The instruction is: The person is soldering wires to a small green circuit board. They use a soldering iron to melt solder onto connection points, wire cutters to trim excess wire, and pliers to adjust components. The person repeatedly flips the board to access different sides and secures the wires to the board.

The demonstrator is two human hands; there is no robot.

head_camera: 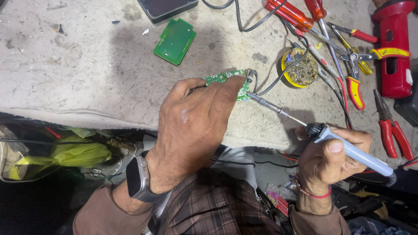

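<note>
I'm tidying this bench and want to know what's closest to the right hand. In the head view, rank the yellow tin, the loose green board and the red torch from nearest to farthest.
Measured from the right hand, which holds the soldering iron:
1. Yellow tin, above the hand, slightly left.
2. Red torch, at the top right corner.
3. Loose green board, far to the upper left, beyond the left hand.
</note>
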